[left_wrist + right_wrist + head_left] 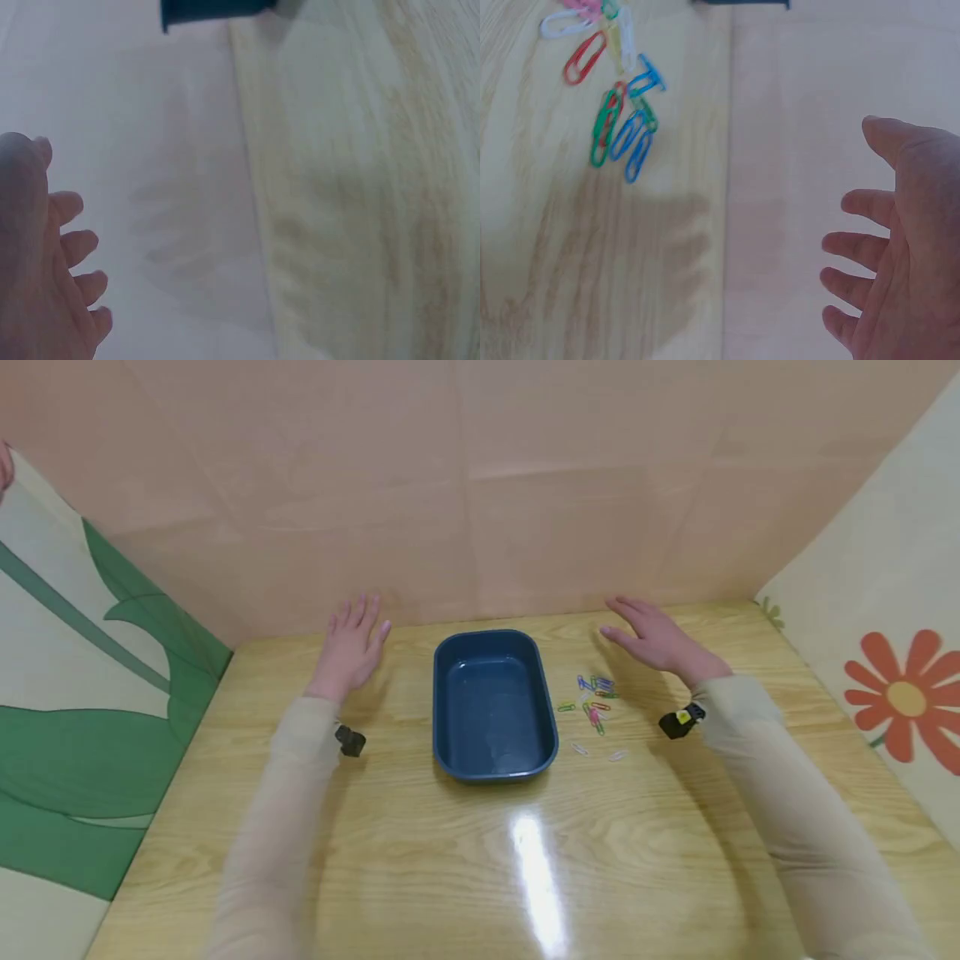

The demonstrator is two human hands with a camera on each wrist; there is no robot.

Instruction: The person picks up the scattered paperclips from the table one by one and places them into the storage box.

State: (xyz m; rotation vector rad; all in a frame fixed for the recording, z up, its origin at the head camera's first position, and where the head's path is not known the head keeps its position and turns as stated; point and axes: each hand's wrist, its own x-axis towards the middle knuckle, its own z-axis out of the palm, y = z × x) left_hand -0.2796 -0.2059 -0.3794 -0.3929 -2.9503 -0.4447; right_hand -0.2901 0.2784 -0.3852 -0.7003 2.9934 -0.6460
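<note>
A dark blue rectangular tray stands on the wooden table with nothing inside it. To its right lies a loose scatter of coloured paper clips, among them blue, green, red, pink and white ones; several also show as paper clips in the right wrist view. My left hand hovers left of the tray, fingers spread and holding nothing. Beyond the clips, on the right, my right hand is raised with its fingers extended and nothing in its grasp. In both wrist views the hands cast shadows below them.
Behind the wooden table hangs a plain pinkish cloth, close to the fingertips. Patterned cloths stand at both sides, with green leaves on the left and a red flower on the right.
</note>
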